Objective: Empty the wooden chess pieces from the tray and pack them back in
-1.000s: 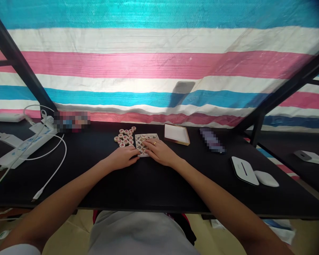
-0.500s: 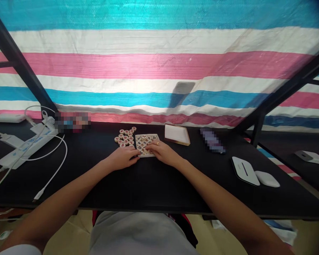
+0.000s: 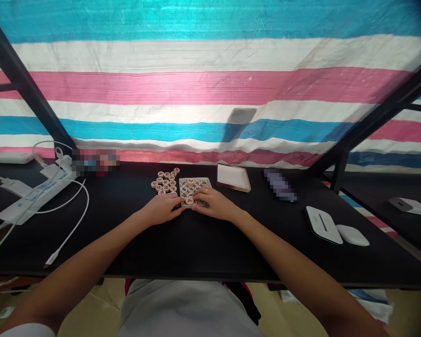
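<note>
A shallow white box [image 3: 180, 186] of round Chinese chess pieces sits on the black desk, black characters showing on most of them. One red-marked chess piece [image 3: 189, 201] lies higher than the others at the front left, between my fingertips. My left hand [image 3: 163, 208] grips the box's front left corner, thumb low and fingers over the edge. My right hand [image 3: 217, 204], with a ring on one finger, reaches over the right front of the box, its thumb and finger closed about the red-marked piece. Loose red-marked pieces [image 3: 165, 181] lie left of the box.
A box lid [image 3: 233, 178] lies behind to the right. Farther right are a pixelated object [image 3: 279, 185], a white flat device [image 3: 323, 225] and a white mouse-like object [image 3: 352, 235]. A power strip [image 3: 35, 194] with white cables occupies the left. Striped sheeting [image 3: 203, 86] hangs behind.
My right hand has shifted slightly, with its thumb now at the box's front edge. The red-marked piece has come into view between my hands. My left hand has barely moved.
</note>
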Demonstrator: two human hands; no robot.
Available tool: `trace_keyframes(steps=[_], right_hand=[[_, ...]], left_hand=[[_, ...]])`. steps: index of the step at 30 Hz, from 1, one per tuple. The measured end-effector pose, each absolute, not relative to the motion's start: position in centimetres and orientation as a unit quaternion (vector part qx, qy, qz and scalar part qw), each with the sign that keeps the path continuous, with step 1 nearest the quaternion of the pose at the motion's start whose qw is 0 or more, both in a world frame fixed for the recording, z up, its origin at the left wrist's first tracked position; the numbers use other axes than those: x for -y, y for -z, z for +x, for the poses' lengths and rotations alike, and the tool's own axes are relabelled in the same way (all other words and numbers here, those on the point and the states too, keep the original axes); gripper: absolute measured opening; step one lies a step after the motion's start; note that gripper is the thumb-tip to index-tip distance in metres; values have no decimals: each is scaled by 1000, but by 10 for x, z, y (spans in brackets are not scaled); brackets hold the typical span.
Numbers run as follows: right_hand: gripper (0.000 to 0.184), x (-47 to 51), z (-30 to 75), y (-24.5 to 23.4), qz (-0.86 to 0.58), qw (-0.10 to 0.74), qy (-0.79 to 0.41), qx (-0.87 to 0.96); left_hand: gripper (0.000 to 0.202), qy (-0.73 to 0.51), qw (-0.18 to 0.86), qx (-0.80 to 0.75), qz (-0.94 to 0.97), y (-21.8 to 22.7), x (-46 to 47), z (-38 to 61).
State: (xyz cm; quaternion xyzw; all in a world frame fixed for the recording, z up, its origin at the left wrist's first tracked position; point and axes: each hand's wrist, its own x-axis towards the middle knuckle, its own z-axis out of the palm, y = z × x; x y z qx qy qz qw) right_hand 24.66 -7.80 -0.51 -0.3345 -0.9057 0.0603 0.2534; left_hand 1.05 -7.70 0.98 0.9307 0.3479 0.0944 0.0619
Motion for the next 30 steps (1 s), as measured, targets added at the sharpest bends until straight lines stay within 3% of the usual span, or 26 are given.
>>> trace_keyframes(steps=[11, 30], right_hand=[[14, 79, 248, 2, -323, 241, -80, 912], [18, 86, 245, -6, -290, 232, -93, 924]], left_hand=[[29, -93, 64, -354, 928, -12, 79, 12], [24, -125, 77, -375, 915, -7, 76, 12]])
